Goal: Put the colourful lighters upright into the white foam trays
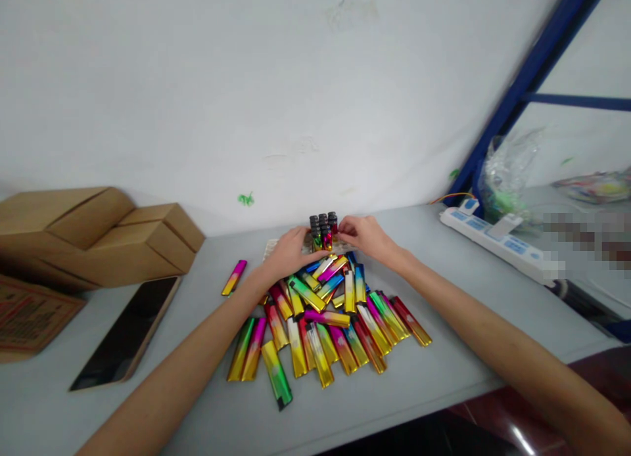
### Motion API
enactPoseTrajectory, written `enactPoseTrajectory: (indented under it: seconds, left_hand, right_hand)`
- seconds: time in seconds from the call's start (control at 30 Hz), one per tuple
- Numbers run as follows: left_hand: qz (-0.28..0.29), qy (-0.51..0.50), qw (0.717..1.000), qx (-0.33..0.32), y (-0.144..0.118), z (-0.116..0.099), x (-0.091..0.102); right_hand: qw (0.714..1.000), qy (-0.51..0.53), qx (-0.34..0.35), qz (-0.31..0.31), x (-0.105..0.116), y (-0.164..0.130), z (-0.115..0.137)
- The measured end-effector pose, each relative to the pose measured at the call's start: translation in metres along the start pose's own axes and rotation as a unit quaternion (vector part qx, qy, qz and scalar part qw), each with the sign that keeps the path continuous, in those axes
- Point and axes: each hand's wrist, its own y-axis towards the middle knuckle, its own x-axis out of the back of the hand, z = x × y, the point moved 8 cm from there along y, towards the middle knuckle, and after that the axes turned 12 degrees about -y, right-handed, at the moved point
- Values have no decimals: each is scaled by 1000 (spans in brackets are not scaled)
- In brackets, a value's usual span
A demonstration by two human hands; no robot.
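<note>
A pile of several shiny multicoloured lighters point(325, 324) lies on the grey table point(444, 377) in front of me. Behind the pile, a few lighters point(323, 230) stand upright with black tops in a pale tray point(272, 247) near the wall. My left hand point(286, 252) rests beside the upright group on its left, fingers curled toward it. My right hand point(365, 238) touches the upright lighters from the right, fingertips at their tops. Whether either hand grips a lighter is hidden by the fingers.
One stray pink-and-gold lighter point(234, 277) lies left of the pile. A dark phone point(129, 334) lies at the left, with cardboard boxes point(98, 232) behind it. A white power strip point(497, 242) and a plastic bag point(507, 173) sit at the right by a blue frame.
</note>
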Motion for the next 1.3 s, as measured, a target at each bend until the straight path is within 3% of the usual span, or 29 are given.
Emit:
enactPoseTrajectory:
  seconds: [0.17, 0.33, 0.53, 0.7, 0.83, 1.13, 1.23, 1.3]
  left_hand:
    - [3, 4, 1000, -4, 1, -1, -1]
    - [7, 7, 1000, -7, 2, -1, -1]
    - [4, 9, 1000, -9, 1, 0, -2]
    - [4, 10, 1000, -8, 1, 0, -2]
    - [5, 7, 1000, -6, 1, -1, -1]
    - [1, -9, 1000, -11, 0, -6, 1]
    - [1, -9, 1000, -8, 0, -6, 2]
    - [4, -6, 1000, -6, 0, -6, 1]
  right_hand:
    - [997, -61, 23, -33, 25, -20, 10]
    - [993, -94, -41, 61, 31, -57, 16]
    - [981, -23, -103, 165, 9, -87, 11]
    - [973, 104, -107, 176, -6, -87, -1]
    - [948, 220, -141, 179, -6, -89, -5]
    - [893, 406, -71, 183, 28, -77, 40]
    - [902, 384, -44, 190, 25, -69, 40]
    - [923, 349, -40, 154, 23, -63, 33]
